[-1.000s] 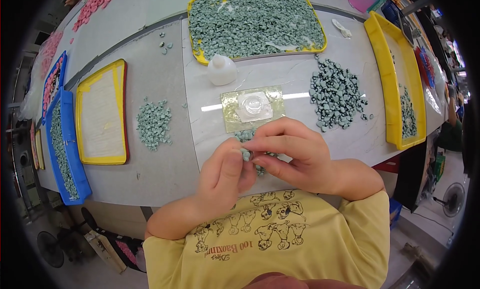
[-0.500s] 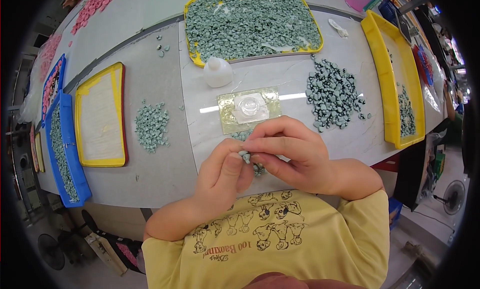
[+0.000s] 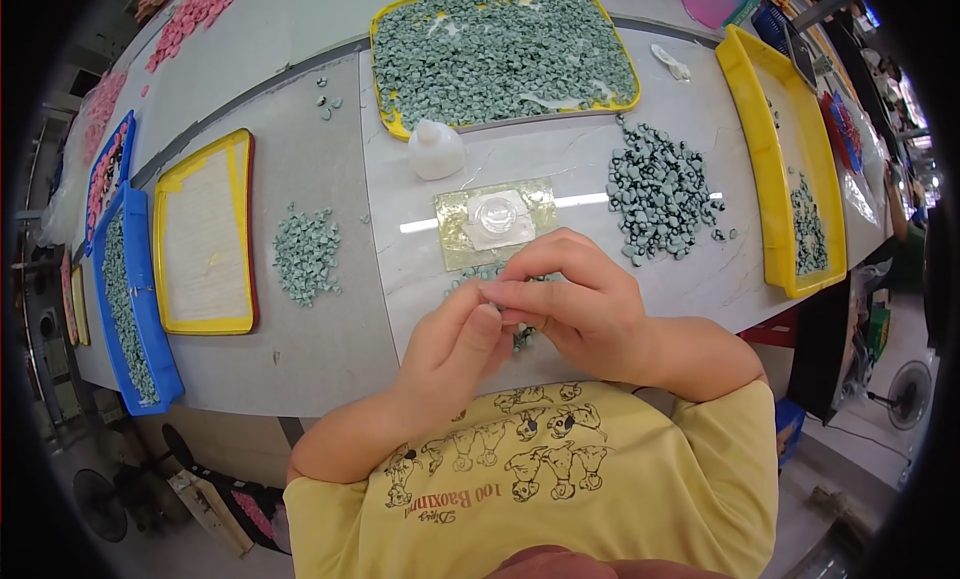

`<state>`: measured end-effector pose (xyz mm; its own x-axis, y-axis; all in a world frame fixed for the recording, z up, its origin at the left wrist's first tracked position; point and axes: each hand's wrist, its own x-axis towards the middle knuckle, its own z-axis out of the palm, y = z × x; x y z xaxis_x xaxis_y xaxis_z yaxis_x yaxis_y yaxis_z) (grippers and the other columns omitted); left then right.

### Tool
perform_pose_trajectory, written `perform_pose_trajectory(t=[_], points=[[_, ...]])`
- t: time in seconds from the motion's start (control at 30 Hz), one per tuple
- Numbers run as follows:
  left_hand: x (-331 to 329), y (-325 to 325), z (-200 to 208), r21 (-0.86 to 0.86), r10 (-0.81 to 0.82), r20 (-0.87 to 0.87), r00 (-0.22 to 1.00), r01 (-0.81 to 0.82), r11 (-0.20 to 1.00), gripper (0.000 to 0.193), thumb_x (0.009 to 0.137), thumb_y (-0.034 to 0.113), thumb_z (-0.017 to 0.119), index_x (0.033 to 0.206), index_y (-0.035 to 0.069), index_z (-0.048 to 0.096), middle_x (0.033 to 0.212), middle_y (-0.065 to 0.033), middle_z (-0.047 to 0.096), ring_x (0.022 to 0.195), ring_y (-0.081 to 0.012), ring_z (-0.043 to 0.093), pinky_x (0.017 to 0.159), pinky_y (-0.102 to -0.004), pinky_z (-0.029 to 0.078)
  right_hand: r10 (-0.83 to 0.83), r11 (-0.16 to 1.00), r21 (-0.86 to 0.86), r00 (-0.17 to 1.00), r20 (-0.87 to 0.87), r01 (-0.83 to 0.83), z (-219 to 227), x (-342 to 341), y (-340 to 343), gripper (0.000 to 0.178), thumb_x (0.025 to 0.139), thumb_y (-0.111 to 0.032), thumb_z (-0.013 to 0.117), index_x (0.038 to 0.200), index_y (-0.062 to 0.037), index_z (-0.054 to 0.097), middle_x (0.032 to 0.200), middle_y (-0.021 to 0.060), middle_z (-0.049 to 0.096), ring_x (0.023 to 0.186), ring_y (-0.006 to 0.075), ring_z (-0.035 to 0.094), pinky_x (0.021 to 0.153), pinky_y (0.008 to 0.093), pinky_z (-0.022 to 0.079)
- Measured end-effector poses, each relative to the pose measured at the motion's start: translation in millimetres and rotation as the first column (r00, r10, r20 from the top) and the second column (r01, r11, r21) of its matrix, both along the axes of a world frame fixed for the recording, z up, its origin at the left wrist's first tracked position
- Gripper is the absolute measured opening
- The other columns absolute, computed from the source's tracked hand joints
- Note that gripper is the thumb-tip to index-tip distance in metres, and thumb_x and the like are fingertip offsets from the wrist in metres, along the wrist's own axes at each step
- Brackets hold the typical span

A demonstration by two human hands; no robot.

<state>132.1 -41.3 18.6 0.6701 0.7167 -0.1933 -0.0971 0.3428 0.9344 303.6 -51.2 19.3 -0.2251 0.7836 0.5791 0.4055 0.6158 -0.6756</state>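
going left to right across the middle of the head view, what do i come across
Long blue tray, flat yellow-rimmed tray, pile of green pieces, left hand, right hand, pile of green-and-black pieces, long yellow tray.

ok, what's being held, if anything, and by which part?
Can't tell: the left hand and right hand meet at the fingertips, hiding whatever may be between them.

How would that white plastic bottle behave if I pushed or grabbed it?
The white plastic bottle would probably slide before tipping, since its body looks wide and squat. Its slightly translucent wall suggests it may flex when gripped. Pushed forward, it would likely bump the yellow-rimmed tray close behind.
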Motion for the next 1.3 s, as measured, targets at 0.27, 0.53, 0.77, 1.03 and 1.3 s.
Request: perform_pose_trajectory(t=[0.27,0.53,0.77,1.03,1.3], points=[[-14,0,13,-0.381,0.012,0.101,0.995,0.028,0.924,0.035,0.095,0.038,0.032,0.088,0.006,0.042,0.057,0.002,0.032,0.044,-0.0073,0.025,0.039,-0.0216,0.021,0.037,0.85,-0.46,0.899,-0.435,-0.257,-1,-23,-10,0.013,0.084,-0.002,0.056,0.096,-0.0009,0.056,0.097,0.0067,0.047,0.084,0.0119,0.048,0.074,0.0243,0.042],[-29,0,27,-0.474,0.02,0.288,0.957,0.124,0.872,0.033,0.094,0.04,0.037,0.082,0.01,0.041,0.058,0.0048,0.032,0.046,-0.0052,0.026,0.039,-0.02,0.02,0.005,0.77,-0.515,0.811,-0.585,-0.377,10,-39,-13,0.011,0.091,-0.008,0.045,0.099,-0.0006,0.049,0.102,0.0062,0.044,0.084,0.0106,0.047,0.077,0.023,0.041],[-66,64,94,-0.334,0.251,-0.267,0.93,-0.334,0.881,0.02,0.088,0.029,0.052,0.083,0.01,0.047,0.058,0.0055,0.036,0.045,-0.0047,0.031,0.037,-0.0195,0.023,-0.089,0.877,-0.429,0.806,-0.584,-0.214,65,-30,-31,0.018,0.092,-0.008,0.041,0.107,-0.0011,0.045,0.099,0.0069,0.048,0.081,0.0123,0.048,0.077,0.0264,0.041],[-72,148,101,0.226,0.332,-0.763,0.554,-0.252,0.941,0.019,0.083,0.023,0.054,0.08,0.006,0.046,0.058,0.0021,0.039,0.043,-0.0071,0.033,0.035,-0.0241,0.021,-0.124,0.834,-0.491,0.781,-0.612,-0.252,115,-26,-66,0.018,0.09,-0.007,0.046,0.108,-0.0015,0.046,0.093,0.0041,0.051,0.082,0.0104,0.05,0.076,0.0252,0.043],[-104,139,127,-0.274,0.431,-0.168,0.886,-0.462,0.843,0.014,0.081,0.011,0.051,0.088,-0.001,0.047,0.065,-0.0011,0.043,0.047,-0.0105,0.034,0.037,-0.0236,0.027,-0.151,0.923,-0.379,0.968,-0.199,0.066,127,-14,-51,0.013,0.086,-0.003,0.049,0.098,-0.0013,0.053,0.084,0.0043,0.054,0.072,0.0114,0.051,0.069,0.0236,0.044]])
